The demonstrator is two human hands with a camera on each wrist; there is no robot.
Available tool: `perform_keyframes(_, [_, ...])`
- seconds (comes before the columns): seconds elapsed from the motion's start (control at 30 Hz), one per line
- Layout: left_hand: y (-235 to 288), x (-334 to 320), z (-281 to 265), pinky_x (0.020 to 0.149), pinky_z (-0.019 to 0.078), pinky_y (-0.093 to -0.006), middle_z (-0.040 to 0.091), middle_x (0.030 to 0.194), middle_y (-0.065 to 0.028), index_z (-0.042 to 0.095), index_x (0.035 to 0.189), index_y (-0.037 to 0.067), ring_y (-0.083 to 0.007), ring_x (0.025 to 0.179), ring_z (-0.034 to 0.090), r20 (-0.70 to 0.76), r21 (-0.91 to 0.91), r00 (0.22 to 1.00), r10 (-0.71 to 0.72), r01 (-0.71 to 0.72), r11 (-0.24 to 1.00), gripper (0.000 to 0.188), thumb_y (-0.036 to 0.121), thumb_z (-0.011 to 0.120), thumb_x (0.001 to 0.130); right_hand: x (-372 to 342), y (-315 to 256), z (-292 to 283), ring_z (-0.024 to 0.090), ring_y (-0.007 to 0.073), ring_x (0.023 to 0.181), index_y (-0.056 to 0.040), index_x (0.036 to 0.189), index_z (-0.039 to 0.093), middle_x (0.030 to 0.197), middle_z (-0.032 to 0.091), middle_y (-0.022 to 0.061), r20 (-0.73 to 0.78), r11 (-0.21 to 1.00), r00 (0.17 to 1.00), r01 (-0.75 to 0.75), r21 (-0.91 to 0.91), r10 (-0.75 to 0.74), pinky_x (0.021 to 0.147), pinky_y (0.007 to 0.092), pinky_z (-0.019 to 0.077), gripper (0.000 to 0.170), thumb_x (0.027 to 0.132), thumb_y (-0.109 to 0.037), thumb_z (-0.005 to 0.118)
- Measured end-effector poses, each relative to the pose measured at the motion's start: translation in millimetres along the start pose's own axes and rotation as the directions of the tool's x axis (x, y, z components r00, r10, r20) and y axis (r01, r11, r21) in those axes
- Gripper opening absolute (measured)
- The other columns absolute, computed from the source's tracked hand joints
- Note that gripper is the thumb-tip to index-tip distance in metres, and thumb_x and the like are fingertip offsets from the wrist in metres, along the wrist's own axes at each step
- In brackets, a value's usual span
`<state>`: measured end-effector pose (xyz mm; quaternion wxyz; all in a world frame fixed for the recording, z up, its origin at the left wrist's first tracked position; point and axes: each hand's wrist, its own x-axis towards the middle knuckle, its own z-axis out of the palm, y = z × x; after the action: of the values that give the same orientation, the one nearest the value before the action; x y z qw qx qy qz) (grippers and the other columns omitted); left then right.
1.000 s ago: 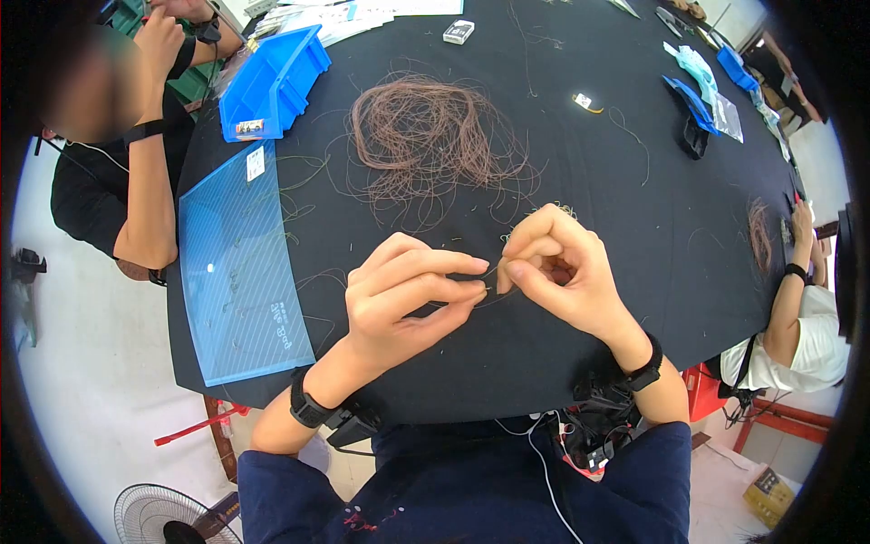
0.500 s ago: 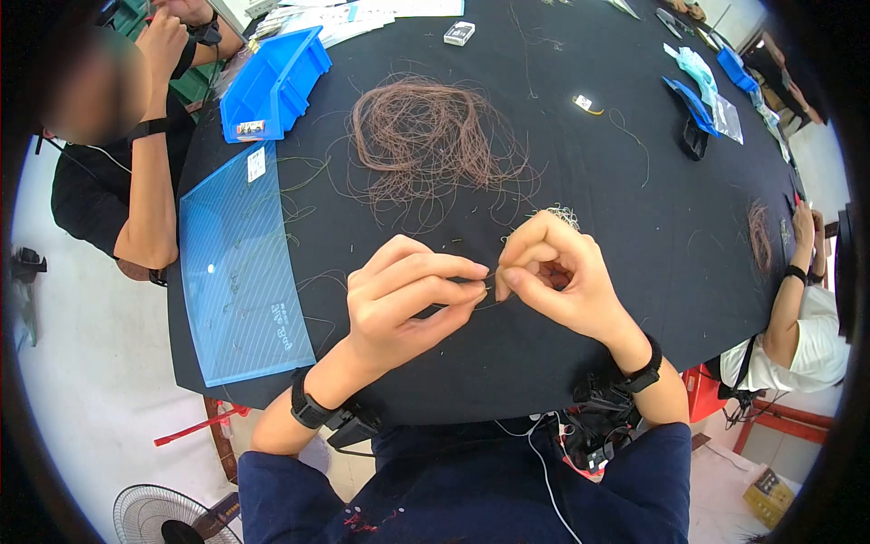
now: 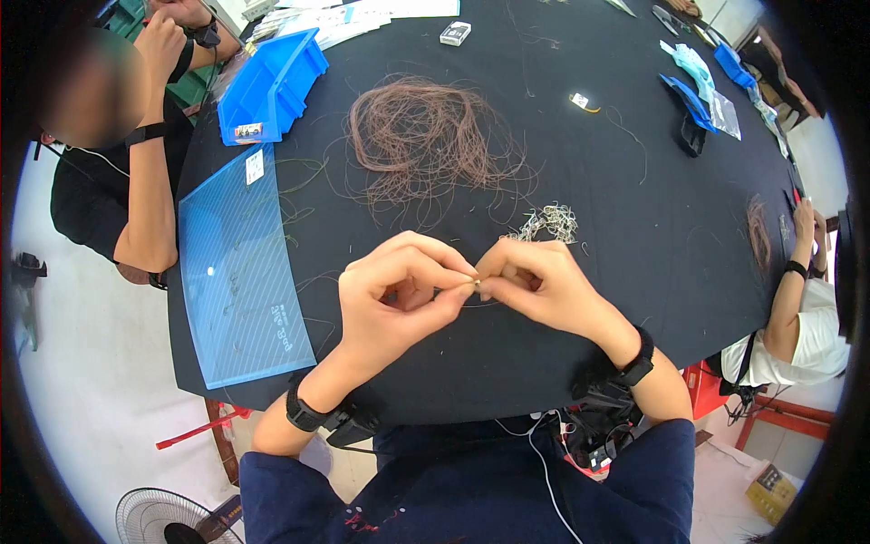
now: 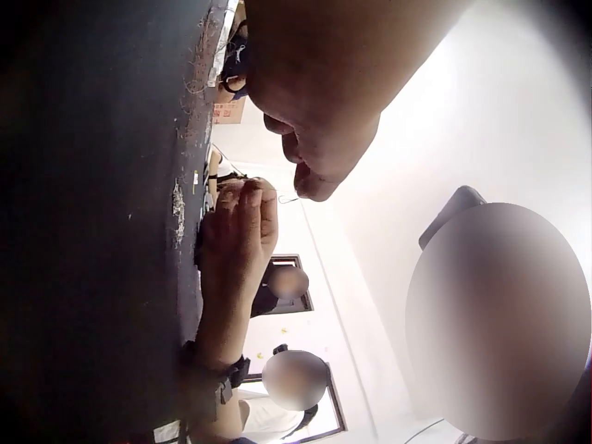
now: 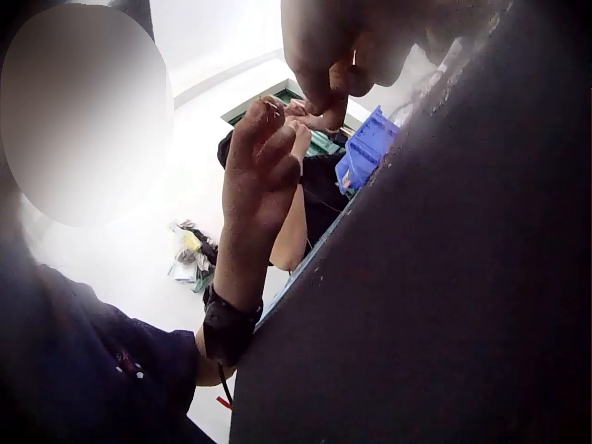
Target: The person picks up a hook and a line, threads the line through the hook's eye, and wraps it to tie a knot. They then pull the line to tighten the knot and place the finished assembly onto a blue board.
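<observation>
Both hands meet above the black table in the head view. The left hand (image 3: 399,290) pinches a tiny pale piece (image 3: 477,283) between thumb and forefinger. Touching or nearly touching it from the other side are the pinched thumb and forefinger of the right hand (image 3: 544,288); a fine thread (image 3: 489,304) hangs by the fingertips. What exactly the piece is, I cannot tell. Behind the right hand lies a small heap of pale hooks or curled bits (image 3: 551,223). A large tangle of brown thread (image 3: 421,136) lies beyond both hands.
On the left are a blue ribbed sheet (image 3: 240,272) and a blue bin (image 3: 272,86). A small box (image 3: 455,34) and a tag (image 3: 580,101) lie farther back. Blue packets (image 3: 691,100) lie at the right. Other people sit at both sides of the table.
The right hand has moved left and slightly down, bringing its fingertips to the left hand's. The left hand's fingers have curled more, and more of the pale heap shows.
</observation>
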<state>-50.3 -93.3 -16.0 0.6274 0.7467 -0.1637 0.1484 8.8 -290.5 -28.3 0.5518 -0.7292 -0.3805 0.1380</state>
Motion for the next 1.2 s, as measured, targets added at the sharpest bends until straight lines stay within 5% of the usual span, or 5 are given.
perform_keyframes(0.23, [-1.8,4.3,-3.5,0.044,0.0249,-0.0144,0.068,0.089,-0.0042,0.069,0.078,0.003,0.0037,0.050,0.036,-0.116,0.110,0.993,-0.017,0.030,0.993,0.014,-0.006,0.072,0.069,-3.5,-10.2,5.0,0.057,0.0148,0.057,-0.0055,0.084,0.063,0.066,0.059,0.0036,0.076,0.990,0.988,0.137,-0.032,-0.134,0.053,0.0283,0.0445,0.008,0.078,-0.004,0.068])
perform_keyframes(0.43, [-0.8,5.9,-6.0,0.044,0.0238,-0.0149,0.068,0.088,-0.0034,0.070,0.078,0.004,0.0033,0.051,0.037,-0.116,0.160,0.993,-0.006,0.025,0.987,0.014,-0.006,0.073,0.069,-6.8,-14.1,0.3,0.052,0.0066,0.051,-0.0015,0.082,0.065,0.068,0.061,0.0025,0.014,0.983,0.983,0.185,0.020,-0.185,0.046,0.0202,0.0380,0.008,0.076,0.003,0.066])
perform_keyframes(0.7, [1.7,5.7,-9.6,0.044,0.0200,-0.0165,0.069,0.085,0.0005,0.070,0.075,0.008,0.0026,0.055,0.039,0.102,0.006,0.994,-0.048,0.048,0.999,0.012,-0.001,0.075,0.068,-1.6,-3.9,-3.3,0.049,0.0077,0.050,-0.0017,0.085,0.057,0.059,0.053,0.0029,-0.180,0.995,0.982,-0.075,-0.066,0.062,0.047,0.0242,0.0389,0.007,0.081,-0.001,0.063])
perform_keyframes(0.87, [5.3,4.9,-7.0,0.044,0.0200,-0.0175,0.069,0.085,0.0016,0.070,0.074,0.009,0.0021,0.057,0.040,0.022,0.031,0.990,-0.140,0.140,0.990,0.012,0.000,0.074,0.069,-4.1,-3.4,7.7,0.059,0.0210,0.058,-0.0060,0.085,0.058,0.066,0.058,0.0067,0.043,0.989,0.999,0.029,-0.143,-0.023,0.054,0.0325,0.0460,0.009,0.079,-0.006,0.064])
perform_keyframes(1.2, [5.1,7.1,-5.6,0.043,0.0198,-0.0177,0.069,0.085,0.0011,0.071,0.076,0.009,0.0013,0.057,0.041,-0.089,0.247,0.994,-0.058,0.079,0.966,0.012,-0.001,0.074,0.070,-6.1,-13.1,5.5,0.056,0.0196,0.056,-0.0085,0.082,0.059,0.065,0.056,0.0042,0.091,0.947,0.964,0.263,-0.182,-0.250,0.049,0.0317,0.0441,0.009,0.076,-0.005,0.065])
